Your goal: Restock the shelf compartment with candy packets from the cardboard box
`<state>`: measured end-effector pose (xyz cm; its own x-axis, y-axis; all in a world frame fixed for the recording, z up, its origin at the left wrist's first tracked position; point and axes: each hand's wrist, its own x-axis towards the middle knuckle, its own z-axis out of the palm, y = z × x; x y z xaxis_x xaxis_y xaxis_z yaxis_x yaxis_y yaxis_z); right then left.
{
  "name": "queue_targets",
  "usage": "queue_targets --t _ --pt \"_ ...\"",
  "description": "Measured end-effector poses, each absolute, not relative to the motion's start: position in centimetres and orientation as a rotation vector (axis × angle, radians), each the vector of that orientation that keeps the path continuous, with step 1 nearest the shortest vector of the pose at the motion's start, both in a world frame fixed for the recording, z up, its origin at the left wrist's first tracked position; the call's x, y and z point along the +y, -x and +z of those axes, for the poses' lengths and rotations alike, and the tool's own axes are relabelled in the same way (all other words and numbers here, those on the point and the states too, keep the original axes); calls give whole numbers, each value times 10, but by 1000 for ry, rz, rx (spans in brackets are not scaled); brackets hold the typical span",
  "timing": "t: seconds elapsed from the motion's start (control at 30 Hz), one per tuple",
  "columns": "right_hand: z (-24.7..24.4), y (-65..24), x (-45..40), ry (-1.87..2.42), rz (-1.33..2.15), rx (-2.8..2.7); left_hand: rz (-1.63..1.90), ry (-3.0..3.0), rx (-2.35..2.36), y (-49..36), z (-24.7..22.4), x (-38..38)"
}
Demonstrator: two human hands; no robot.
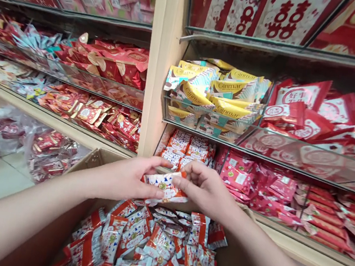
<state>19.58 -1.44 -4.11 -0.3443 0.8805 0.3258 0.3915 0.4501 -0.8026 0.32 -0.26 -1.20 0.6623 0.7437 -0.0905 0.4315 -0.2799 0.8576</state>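
Note:
Both hands meet above an open cardboard box (95,158), holding white and orange-red candy packets (168,186) with blue triangles. My left hand (135,179) grips the left end, thumb on the front face. My right hand (201,185) pinches the right end between thumb and fingers. Whether one packet or a small stack is held, I cannot tell. Many loose packets of the same look (156,246) lie jumbled in the box below. Just behind the hands, similar packets (189,145) stand in neat rows in a low shelf compartment.
Yellow Ginmar packets (231,87) and red-white packets (302,101) fill the shelf above. Pink packets (239,174) lie right of the rows. A pale wooden post (160,69) divides the shelves. Clear plastic bags of sweets (49,149) rest on the floor at left.

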Motion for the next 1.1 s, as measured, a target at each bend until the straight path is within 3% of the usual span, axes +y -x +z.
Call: queue_targets --t 0.37,1.1 --pt "-41 -198 -5 834 1141 -1578 882 -1591 1015 -17 -8 -4" --pt "-44 -203 -4 711 1204 -1740 768 -1953 829 -7 -16 -2"
